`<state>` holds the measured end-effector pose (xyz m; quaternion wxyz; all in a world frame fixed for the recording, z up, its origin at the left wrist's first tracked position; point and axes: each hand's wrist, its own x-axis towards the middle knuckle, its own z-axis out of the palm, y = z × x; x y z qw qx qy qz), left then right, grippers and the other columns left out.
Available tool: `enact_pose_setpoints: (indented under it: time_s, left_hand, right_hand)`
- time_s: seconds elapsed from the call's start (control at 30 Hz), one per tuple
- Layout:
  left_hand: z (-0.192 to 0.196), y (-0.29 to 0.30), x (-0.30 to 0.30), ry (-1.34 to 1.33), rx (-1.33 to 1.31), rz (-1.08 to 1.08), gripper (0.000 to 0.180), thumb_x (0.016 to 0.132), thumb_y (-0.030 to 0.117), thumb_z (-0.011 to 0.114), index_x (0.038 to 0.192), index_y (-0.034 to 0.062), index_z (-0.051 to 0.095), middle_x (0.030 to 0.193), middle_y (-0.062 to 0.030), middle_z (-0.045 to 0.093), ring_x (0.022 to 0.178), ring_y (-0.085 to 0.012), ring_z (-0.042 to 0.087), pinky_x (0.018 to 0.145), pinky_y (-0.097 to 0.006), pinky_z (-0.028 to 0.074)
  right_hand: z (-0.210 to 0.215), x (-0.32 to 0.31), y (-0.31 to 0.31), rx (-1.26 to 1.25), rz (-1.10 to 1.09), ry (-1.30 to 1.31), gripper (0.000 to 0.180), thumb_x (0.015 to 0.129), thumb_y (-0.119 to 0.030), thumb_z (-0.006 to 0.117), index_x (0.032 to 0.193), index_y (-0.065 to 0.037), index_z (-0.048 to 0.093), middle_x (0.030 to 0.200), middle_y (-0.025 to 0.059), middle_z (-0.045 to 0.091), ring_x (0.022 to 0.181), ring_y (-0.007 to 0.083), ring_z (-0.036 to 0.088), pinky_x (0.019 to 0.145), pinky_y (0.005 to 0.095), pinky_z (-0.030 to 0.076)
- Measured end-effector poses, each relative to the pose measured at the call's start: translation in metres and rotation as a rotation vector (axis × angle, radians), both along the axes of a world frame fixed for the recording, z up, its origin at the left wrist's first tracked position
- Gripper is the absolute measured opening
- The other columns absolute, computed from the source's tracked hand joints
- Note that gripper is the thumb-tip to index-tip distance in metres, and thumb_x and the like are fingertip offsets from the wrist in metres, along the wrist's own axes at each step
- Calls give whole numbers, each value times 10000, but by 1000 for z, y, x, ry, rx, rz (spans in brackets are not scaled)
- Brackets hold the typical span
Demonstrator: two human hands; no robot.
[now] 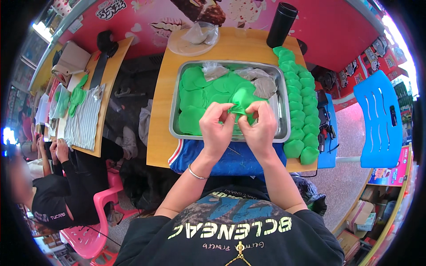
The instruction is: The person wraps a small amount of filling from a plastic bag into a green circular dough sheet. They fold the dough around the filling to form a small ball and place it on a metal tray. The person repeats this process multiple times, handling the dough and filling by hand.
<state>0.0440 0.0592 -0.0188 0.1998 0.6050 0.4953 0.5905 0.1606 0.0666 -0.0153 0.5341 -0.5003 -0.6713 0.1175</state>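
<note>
Both hands meet over the near edge of a steel tray [281, 116]. My left hand [216, 126] and my right hand [262, 124] pinch the same piece of green dough [243, 101] between thumbs and fingertips, folding its edge. Flat green dough rounds [195, 95] fill the tray, with crumpled clear plastic pieces [257, 80] at its far side. Along the table's right edge runs a row of folded green dumplings [301, 111]. A blue cloth [230, 162] lies under my wrists.
A black tumbler [281, 24] and a plate with a clear bag [195, 37] stand at the wooden table's far end. A blue chair [379, 119] is at the right. At the left, another person in black sits at a second table [108, 80] holding green dough.
</note>
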Motion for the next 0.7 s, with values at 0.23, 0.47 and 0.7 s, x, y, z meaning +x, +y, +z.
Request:
enact_pose_setpoints:
  time_s: [0.23,0.47,0.7]
  left_hand:
    - [-8,0,1,-223,-177,-182,76,806,8,618,878,-5,596,699,46,471,618,-22,401,541,-190,323]
    - [-1,-2,0,-703,-365,-583,97,796,-24,573,830,47,516,802,54,511,719,-15,458,606,-182,371]
    - [-7,8,1,-807,-282,-282,67,828,7,595,847,32,536,791,6,575,692,-53,534,616,-198,451]
  right_hand:
    - [9,0,6,-216,-39,140,240,696,-25,691,869,-43,526,686,50,552,599,170,559,554,297,448]
    - [2,-1,4,-320,203,581,178,786,14,626,919,-20,513,799,50,615,718,113,608,659,243,480]
    - [4,7,6,-452,497,575,200,803,47,590,939,-33,467,836,11,549,792,78,557,701,224,449]
